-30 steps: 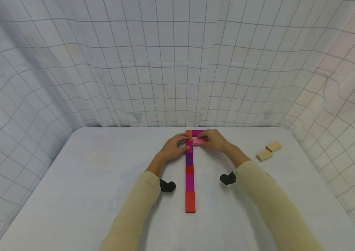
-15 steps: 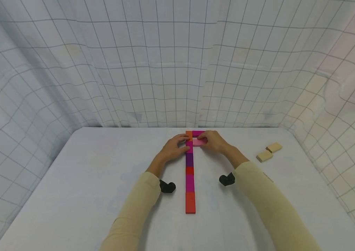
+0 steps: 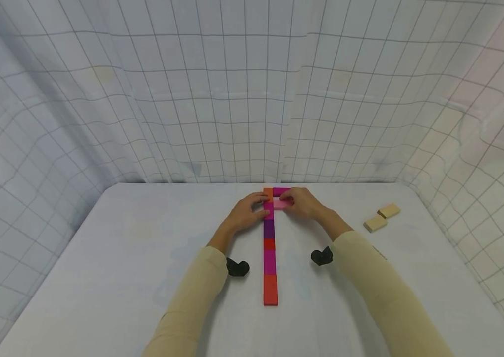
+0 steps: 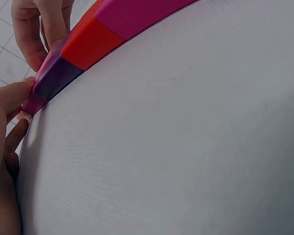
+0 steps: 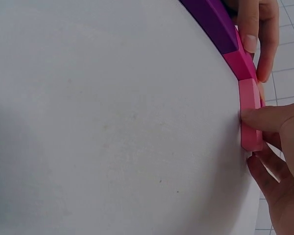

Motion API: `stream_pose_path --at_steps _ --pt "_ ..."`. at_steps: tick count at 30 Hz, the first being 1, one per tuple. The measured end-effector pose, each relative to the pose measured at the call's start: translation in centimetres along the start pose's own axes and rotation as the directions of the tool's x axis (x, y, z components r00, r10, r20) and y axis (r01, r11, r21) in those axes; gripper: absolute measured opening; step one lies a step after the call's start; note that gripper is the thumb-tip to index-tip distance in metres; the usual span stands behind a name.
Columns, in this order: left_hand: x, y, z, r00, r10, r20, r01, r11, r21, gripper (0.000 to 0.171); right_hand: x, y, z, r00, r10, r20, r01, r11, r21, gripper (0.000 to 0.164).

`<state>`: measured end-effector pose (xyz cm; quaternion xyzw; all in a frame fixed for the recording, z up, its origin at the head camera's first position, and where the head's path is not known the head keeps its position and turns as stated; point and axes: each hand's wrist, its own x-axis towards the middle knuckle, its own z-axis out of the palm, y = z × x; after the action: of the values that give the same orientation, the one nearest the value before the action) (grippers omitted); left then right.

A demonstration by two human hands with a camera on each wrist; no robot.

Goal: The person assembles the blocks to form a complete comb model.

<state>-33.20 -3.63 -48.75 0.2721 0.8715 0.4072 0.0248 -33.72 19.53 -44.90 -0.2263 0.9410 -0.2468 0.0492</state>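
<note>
A straight line of flat coloured blocks runs away from the person, ending in an orange block at the far end. My left hand touches the line from the left, its fingers at the orange block and its thumb on a magenta block. From the right, my right hand pinches a pink block, thumb on its near side. That block lies crosswise, its left end against the line. Behind it another magenta block extends right from the orange one, partly hidden by the right hand.
Purple, red and magenta blocks continue the line towards a red block at the near end. Two plain wooden blocks lie at the right. A checked curtain surrounds the white table.
Both hands stay almost where they were at the blocks. The right arm has shifted very slightly left, and the head view has tilted up a little.
</note>
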Motion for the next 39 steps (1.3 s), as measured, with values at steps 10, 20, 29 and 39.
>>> stream_pose_path --at_steps 10,20,29,39 --pt "-0.4 0.1 0.0 1.0 -0.006 -0.004 0.006 1.0 -0.001 0.048 -0.9 -0.3 -2.3 1.0 0.001 0.002 -0.001 1.0 0.022 0.033" --pt "-0.5 0.1 0.0 1.0 -0.031 -0.004 0.031 1.0 -0.007 0.049 -2.7 0.1 -4.4 0.999 -0.014 -0.036 0.015 0.999 0.041 0.038" --pt "-0.3 -0.1 0.1 1.0 -0.025 -0.001 0.025 1.0 -0.005 0.049 -4.0 1.1 -5.5 1.0 0.008 -0.022 -0.007 0.998 0.06 0.038" --pt "-0.3 0.1 -0.1 1.0 -0.027 0.001 0.027 1.0 -0.004 0.048 -6.2 2.4 -6.7 0.999 -0.046 -0.03 0.047 0.998 0.051 0.038"
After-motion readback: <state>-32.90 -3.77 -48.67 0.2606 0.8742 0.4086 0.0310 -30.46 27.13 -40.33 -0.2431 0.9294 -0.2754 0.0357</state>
